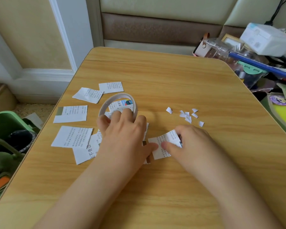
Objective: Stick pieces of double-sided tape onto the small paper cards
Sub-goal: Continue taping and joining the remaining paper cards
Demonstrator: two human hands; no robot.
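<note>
wood-grain bench (pixel 155 76) stands before a padded seat back, with a cluttered pile of packets at its right edge and a green bin (pixel 5 123) on the floor to the left. left hand (pixel 124 136) grips the upright roll of double-sided tape (pixel 119 98), fingers curled over its lower rim, amid printed paper cards (pixel 71 113) spread on the left half. right hand (pixel 190 142) pinches one small card (pixel 162 146) just beside the left thumb, while white backing scraps (pixel 186 115) lie scattered just beyond it.

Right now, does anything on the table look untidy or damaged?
Small white scraps lie scattered right of the tape roll, likely peeled backing. A thin crack crosses the table's far left edge. Nothing else stands out.
</note>
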